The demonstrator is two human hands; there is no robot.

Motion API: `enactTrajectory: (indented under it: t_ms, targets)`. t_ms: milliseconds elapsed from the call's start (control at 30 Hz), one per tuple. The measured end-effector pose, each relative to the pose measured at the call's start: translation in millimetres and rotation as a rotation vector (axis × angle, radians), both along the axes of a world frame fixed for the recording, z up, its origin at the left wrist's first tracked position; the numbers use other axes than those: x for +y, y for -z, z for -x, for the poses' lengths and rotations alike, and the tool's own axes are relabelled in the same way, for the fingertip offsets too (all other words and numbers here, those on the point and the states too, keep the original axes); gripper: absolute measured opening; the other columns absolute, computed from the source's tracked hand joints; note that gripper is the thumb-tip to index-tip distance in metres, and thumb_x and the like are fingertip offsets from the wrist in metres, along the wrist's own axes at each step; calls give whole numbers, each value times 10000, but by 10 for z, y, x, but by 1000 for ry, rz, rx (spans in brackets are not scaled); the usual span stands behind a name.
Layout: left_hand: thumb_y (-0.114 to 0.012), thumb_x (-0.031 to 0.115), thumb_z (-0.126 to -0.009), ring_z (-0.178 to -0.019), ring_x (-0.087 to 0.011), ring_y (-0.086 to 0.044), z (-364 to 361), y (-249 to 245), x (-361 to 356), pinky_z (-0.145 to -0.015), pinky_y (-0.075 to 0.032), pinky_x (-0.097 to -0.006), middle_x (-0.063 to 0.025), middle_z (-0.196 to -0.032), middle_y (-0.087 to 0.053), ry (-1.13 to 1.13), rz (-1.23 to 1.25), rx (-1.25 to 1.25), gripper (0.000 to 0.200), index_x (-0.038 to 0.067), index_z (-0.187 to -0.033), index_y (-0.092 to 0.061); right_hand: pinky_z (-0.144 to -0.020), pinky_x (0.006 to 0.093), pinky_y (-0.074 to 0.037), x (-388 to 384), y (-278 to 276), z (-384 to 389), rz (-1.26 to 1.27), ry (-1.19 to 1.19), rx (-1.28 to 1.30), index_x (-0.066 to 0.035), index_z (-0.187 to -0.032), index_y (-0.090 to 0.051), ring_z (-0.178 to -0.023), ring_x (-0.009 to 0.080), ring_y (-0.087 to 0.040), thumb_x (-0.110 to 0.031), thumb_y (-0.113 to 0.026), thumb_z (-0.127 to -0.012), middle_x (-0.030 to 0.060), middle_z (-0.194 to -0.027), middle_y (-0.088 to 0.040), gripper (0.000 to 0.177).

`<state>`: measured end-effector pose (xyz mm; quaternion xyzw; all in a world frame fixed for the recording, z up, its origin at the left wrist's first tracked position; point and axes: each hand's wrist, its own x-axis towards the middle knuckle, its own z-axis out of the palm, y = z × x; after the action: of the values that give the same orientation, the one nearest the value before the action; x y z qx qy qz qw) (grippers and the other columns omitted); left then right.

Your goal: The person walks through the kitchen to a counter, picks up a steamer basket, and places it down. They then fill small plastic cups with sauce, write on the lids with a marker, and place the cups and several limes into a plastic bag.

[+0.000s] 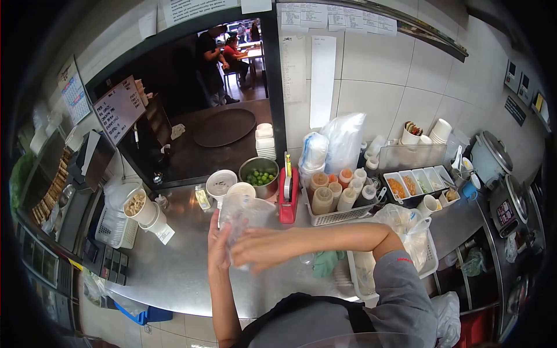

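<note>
Over the steel counter, a clear plastic bag (250, 212) is stretched between my two hands. My left hand (218, 242) holds the bag's left side, with its fingers partly hidden behind the film. Across the front comes my right hand (261, 248), closed in a fist on the bag's lower part and a little blurred. I cannot make out anything inside the bag. Just beyond it are a white bowl (222, 181), a second pale container (241, 190) partly covered by the bag, and a metal pot of green limes (259, 177). A red tape dispenser (288, 197) stands to the right.
A basket of sauce bottles (342, 214) sits right of the dispenser, near a tray of toppings (420, 181). A green cloth (328, 263) lies beside a white basket holding plastic bags (415, 235). Left stands a tub of light pieces (138, 206). People are beyond the pass window.
</note>
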<state>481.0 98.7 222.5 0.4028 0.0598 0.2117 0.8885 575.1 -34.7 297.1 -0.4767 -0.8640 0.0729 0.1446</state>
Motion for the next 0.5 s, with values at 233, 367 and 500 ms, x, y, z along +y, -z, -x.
enactTrajectory:
  t_ms: [233,367,500]
  targets:
    - [-623,-90,-686,-814,-85,-493,289,308,-63,-730,-455,-278,-6,-828,-512,-261,-635,-4,492,58,-1106,-415,-670,312,-443,48,101,-280,-36,437,714,-64,-1084,-489,-838,180,-545,-199,-755,-651,94,-1013,-510,525]
    - [-678,-84,-653,-748,-77,-470,460,201,-261,-681,-397,-222,7,-722,-487,-489,-510,-59,406,66,-980,-489,-636,252,-406,34,372,-197,92,513,907,-69,-997,-498,-741,111,-469,-287,-792,-631,49,-940,-473,518]
    - [-684,-62,-668,-737,-100,-481,635,-78,-463,-695,-396,-237,0,-715,-480,-420,-494,-16,325,57,-923,-522,-647,256,-394,59,523,-296,-36,411,772,-47,-877,-544,-673,110,-472,-256,-741,-700,32,-824,-519,337]
